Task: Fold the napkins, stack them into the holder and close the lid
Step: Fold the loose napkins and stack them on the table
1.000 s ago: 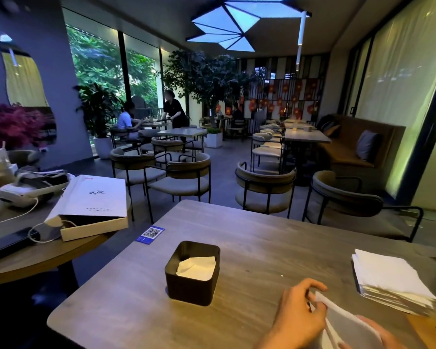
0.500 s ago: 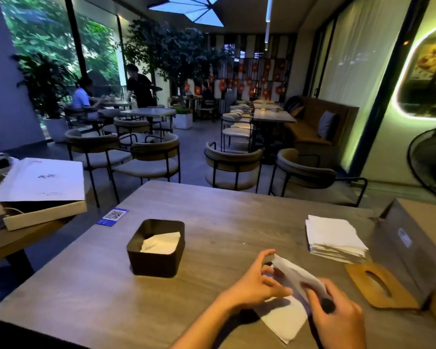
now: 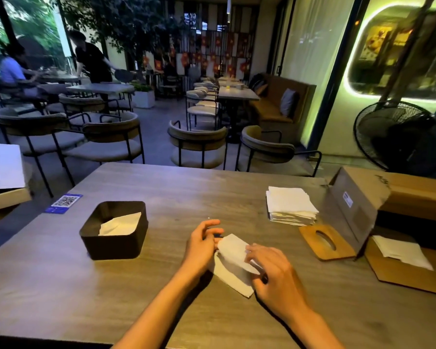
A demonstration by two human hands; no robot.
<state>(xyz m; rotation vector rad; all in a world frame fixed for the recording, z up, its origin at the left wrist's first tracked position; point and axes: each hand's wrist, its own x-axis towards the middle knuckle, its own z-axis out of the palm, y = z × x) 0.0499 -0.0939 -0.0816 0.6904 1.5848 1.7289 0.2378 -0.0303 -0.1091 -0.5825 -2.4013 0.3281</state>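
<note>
The fingers (image 3: 256, 249) of the right hand (image 3: 275, 275) lie curled over the upper fold of a white square paper napkin (image 3: 233, 258), pressing it down, the thumb tucked under the edge so the sheet is pinched. The left hand (image 3: 202, 245) touches the napkin's left edge with its thumb side, its fingers (image 3: 209, 224) loosely spread and lifted off the paper. The napkin lies half folded on the grey wood-grain table (image 3: 161, 197), between the two hands.

To the left of the left hand stands a dark rounded-square napkin holder (image 3: 113, 238), open, with one folded white napkin (image 3: 121, 224) lying tilted inside. Beyond the right hand, further up the table, sits a stack of white unfolded napkins (image 3: 290, 209). Just right of that stack lies a flat wooden lid with an oval slot (image 3: 325, 241), off the holder. Past the lid stands an open brown cardboard box (image 3: 378, 195), with a loose white sheet (image 3: 400, 251) on its flap.
</note>
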